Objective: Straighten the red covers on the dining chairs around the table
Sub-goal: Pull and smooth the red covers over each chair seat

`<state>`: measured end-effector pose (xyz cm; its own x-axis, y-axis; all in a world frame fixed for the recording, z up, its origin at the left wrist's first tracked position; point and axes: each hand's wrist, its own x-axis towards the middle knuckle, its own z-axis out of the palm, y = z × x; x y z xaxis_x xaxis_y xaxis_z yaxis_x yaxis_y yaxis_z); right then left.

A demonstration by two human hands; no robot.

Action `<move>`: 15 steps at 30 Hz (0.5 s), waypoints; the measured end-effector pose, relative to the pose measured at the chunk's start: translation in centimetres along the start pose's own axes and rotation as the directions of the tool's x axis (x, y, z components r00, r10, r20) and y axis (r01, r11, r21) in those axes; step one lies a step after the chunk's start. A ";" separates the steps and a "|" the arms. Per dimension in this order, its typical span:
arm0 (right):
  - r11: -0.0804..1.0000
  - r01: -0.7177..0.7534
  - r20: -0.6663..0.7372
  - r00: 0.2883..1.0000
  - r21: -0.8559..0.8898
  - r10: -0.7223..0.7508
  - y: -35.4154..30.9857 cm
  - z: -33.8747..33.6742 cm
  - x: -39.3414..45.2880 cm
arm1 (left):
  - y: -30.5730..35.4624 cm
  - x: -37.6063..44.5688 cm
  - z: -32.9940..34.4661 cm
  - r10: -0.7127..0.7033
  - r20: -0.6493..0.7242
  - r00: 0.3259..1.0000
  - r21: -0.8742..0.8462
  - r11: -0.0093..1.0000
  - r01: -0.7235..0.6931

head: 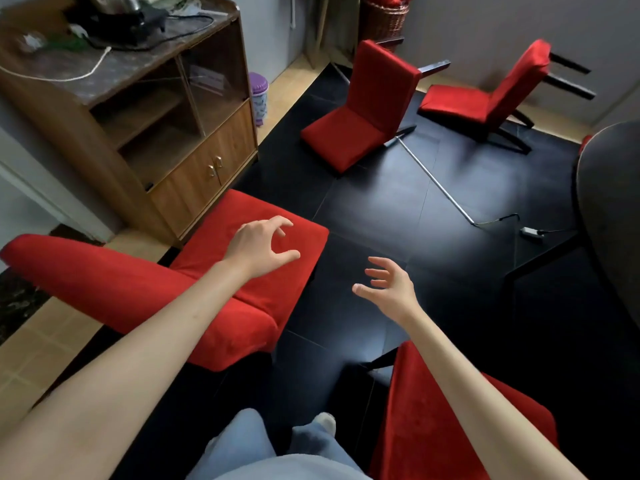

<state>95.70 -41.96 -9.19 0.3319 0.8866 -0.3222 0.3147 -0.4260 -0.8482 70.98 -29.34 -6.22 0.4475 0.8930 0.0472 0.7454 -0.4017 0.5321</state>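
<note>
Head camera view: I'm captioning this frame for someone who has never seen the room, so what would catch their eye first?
The bright red chair covers against the black floor: the nearest chair lies low at the left, and two far chairs stand at the top. Next come the bare hands in the middle, the left hand hovering with curled fingers above the near seat, the right hand spread open over the floor. A wooden cabinet fills the upper left.
</note>
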 end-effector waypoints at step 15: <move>1.000 -0.014 -0.077 0.997 -0.013 0.013 -4.0 -10.5 20.4 | 4.7 19.8 4.4 -0.134 -0.020 0.991 -0.128 0.983 0.131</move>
<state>110.57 -24.06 -7.98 0.4038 0.8644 -0.2995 0.3217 -0.4407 -0.8381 85.54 -14.43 -6.46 0.3334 0.9427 -0.0080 0.7282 -0.2522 0.6373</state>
